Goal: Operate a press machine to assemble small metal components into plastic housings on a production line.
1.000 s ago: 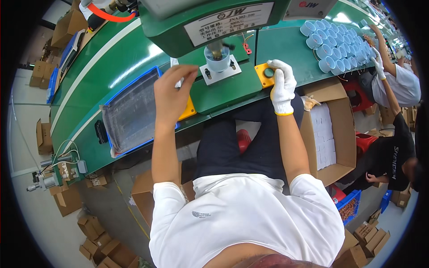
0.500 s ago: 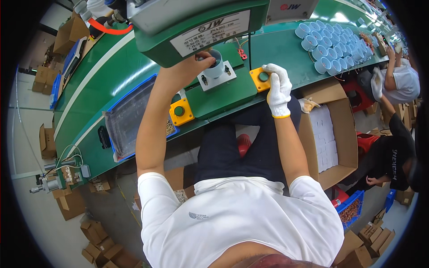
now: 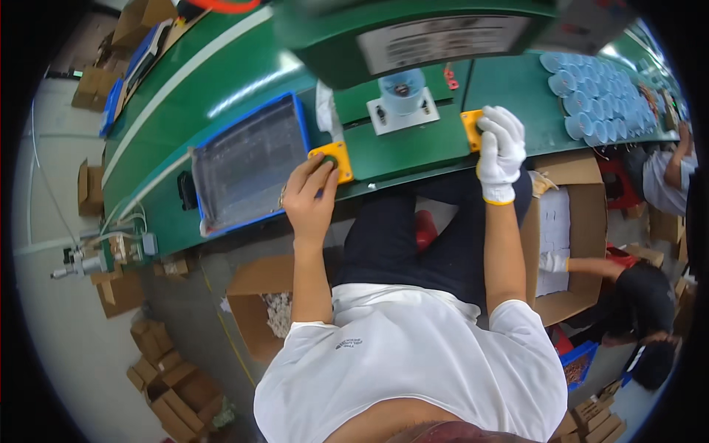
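Observation:
My bare left hand [image 3: 306, 199] lies over the left yellow button box [image 3: 344, 171], its fingertips on the dark green button and nothing held. In a white knitted glove, my right hand [image 3: 502, 155] rests on the right yellow button box [image 3: 468, 122], fingers stretched over its button. Between the boxes, a light blue cup [image 3: 403, 100] stands on a metal fixture plate [image 3: 425, 118]. Something dark and small sits inside the cup. Above it hangs the green press head [image 3: 413, 37], blurred and hiding the far side.
A blue-rimmed tray [image 3: 251, 166] lies on the green bench [image 3: 166, 214] at left. Many light blue cups [image 3: 591, 100] stand at far right. A cardboard box [image 3: 583, 170] of white packs is by my right leg; a co-worker's gloved hand [image 3: 552, 262] reaches into it.
My left hand has left the cup in the press and come down onto the left button. My right hand stays at the right button. The view has shifted, and a co-worker's arm has reached into the box.

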### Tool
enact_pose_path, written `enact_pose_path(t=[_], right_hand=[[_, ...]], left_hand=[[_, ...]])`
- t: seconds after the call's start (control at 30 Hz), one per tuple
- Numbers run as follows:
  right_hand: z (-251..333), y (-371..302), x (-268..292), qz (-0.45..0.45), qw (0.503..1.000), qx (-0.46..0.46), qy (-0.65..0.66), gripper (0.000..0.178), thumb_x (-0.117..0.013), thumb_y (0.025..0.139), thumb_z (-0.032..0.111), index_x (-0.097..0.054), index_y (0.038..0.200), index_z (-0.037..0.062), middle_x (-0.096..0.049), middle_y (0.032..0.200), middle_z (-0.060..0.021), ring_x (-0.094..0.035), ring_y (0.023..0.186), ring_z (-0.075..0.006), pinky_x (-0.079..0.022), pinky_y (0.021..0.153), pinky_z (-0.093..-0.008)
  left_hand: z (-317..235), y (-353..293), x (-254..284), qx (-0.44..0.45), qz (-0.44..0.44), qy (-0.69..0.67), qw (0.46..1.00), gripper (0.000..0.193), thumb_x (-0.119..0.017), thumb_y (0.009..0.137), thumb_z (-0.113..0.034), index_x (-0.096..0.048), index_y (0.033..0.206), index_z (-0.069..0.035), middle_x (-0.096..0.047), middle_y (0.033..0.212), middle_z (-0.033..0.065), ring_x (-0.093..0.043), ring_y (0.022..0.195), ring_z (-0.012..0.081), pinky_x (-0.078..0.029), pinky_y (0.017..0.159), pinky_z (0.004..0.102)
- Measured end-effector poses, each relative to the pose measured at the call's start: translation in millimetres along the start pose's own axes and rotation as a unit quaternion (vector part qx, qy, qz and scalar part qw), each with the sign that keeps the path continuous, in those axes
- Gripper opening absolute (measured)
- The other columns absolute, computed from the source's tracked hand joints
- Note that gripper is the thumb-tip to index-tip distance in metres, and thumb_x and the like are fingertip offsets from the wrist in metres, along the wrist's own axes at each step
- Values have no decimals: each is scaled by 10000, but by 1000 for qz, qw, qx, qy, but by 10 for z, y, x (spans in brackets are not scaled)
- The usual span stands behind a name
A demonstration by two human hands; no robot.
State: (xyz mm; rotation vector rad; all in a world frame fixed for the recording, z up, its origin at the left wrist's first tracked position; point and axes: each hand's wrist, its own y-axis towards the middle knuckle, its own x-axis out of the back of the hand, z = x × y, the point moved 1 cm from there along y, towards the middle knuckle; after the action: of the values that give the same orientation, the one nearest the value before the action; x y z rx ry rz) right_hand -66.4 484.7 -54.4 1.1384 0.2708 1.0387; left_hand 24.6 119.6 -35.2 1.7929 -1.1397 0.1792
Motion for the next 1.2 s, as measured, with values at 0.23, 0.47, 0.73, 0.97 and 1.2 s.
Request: enact_pose_path(t=[0.23,0.47,0.73,0.97,1.2], right_hand=[[-9,38,-24,30,997,-5,-68,106,-720,966,93,-779,933,11,-809,1246,-154,-687,1231,-380,-538,1092,-467],[-16,-93,-81,-8,994,-88,70,330,-617,1086,249,-776,1102,-40,-756,1354,-211,-681,1277,-347,-526,1131,-459],[-169,-215,-66,-40,975,-163,148,459,-521,1163,346,-747,1178,-53,-736,1361,-229,-696,1272,-324,-504,1168,-456],[-133,-206,-98,-53,971,-178,149,445,-534,1163,338,-746,1170,-52,-751,1333,-224,-703,1252,-317,-506,1164,-456],[-121,-183,-91,-62,969,-176,159,415,-538,1162,304,-746,1170,-55,-759,1314,-221,-711,1233,-303,-517,1150,-440]], left_hand=[[-163,410,152,-119,95,99,983,157,-901,844,-89,-831,968,-23,-799,1109,101,-752,1009,289,-634,850,383],[206,547,495,-20,182,-8,983,250,-830,929,-112,-854,1172,-57,-794,1134,100,-742,1026,269,-587,973,406],[845,464,1072,141,310,38,939,223,-808,950,-105,-856,1166,-79,-785,1081,107,-747,934,298,-587,863,400],[889,405,991,85,362,94,924,180,-790,960,-166,-874,1110,-111,-786,1054,86,-751,1016,326,-587,911,428],[823,496,957,21,353,131,926,160,-770,965,-188,-859,1063,-99,-767,1019,86,-733,1010,325,-581,900,457]])
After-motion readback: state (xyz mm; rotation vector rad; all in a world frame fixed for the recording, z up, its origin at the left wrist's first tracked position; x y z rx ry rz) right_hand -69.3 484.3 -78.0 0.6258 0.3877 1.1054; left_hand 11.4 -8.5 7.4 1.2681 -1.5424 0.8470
